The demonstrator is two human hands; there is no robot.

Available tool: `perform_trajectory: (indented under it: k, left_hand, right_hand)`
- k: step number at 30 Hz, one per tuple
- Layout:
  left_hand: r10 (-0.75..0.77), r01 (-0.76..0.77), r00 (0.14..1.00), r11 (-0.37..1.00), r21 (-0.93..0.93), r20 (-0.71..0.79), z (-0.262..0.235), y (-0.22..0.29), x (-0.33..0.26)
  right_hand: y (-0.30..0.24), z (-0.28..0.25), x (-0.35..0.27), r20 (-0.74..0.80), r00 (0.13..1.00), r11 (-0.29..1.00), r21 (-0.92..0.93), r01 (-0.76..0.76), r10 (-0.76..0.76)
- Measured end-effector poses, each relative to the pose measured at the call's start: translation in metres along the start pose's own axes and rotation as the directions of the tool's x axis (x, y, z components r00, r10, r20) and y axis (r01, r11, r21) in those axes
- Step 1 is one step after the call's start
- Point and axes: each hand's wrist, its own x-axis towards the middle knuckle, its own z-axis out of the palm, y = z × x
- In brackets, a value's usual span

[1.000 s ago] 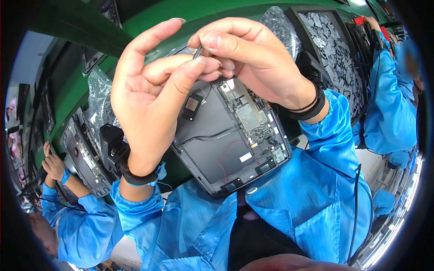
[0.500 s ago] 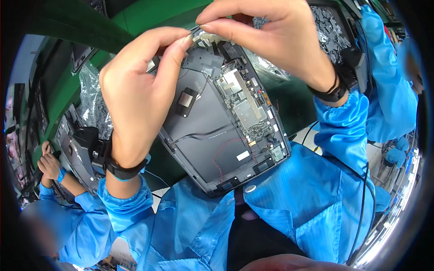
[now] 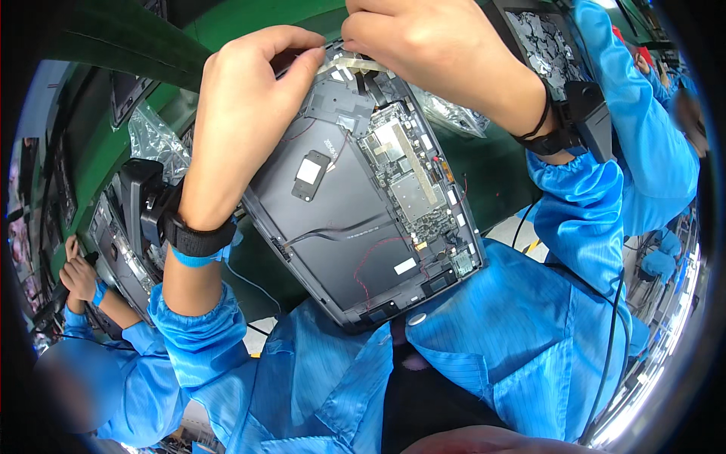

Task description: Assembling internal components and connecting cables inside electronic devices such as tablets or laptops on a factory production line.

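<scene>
An opened tablet-like device casing [image 3: 333,265] lies tilted before me, its near edge by my jacket. Inside are a circuit board [image 3: 412,193], a small black part with a white label [image 3: 309,174], thin wires and a flat dark cable [image 3: 340,231]. A grey plate [image 3: 336,102] sits near the far end. Across that end runs a pale, see-through strip like tape [image 3: 354,63]. My left hand [image 3: 253,98] is closed in a pinch beside the strip's left end. My right hand [image 3: 423,38] is closed just above the strip, fingertips partly hidden. What either pinches is unclear.
Clear plastic bags [image 3: 155,140] lie left of the casing, with another bag [image 3: 454,113] at right. A tray of small grey pieces [image 3: 541,45] stands at the far right. Co-workers in blue sit on both sides; one's hands [image 3: 79,276] are at another device.
My left hand has shifted slightly up and right, and my right hand has moved slightly right. The pale strip now stretches straighter across the casing's far end. The labelled part catches light differently.
</scene>
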Motion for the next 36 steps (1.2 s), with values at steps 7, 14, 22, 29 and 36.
perform_trajectory:
  k: [7,14,22,29,36]
  left_hand:
    - [0.024,-0.023,0.998,1.0,0.01,-0.066,0.008,0.0,0.004]
    - [0.232,-0.217,0.964,0.969,0.116,-0.132,0.011,-0.003,0.002]
    - [0.394,-0.346,0.91,0.894,0.286,-0.129,0.013,-0.005,0.002]
    - [0.444,-0.386,0.891,0.852,0.353,-0.098,0.01,-0.008,0.001]
    - [0.403,-0.361,0.913,0.866,0.345,-0.057,0.009,-0.007,0.005]
  right_hand:
    - [-0.006,0.001,0.008,0.053,0.992,0.992,-0.058,-0.109,0.112]
    - [0.016,0.0,0.007,0.231,0.973,0.999,0.047,-0.009,-0.002]
    - [0.021,0.022,0.004,0.071,0.99,0.992,-0.02,0.121,-0.12]
    - [0.018,0.021,0.006,0.123,0.992,0.999,-0.006,0.037,-0.036]
    - [0.018,0.024,0.007,0.107,0.994,0.999,0.022,0.025,-0.027]
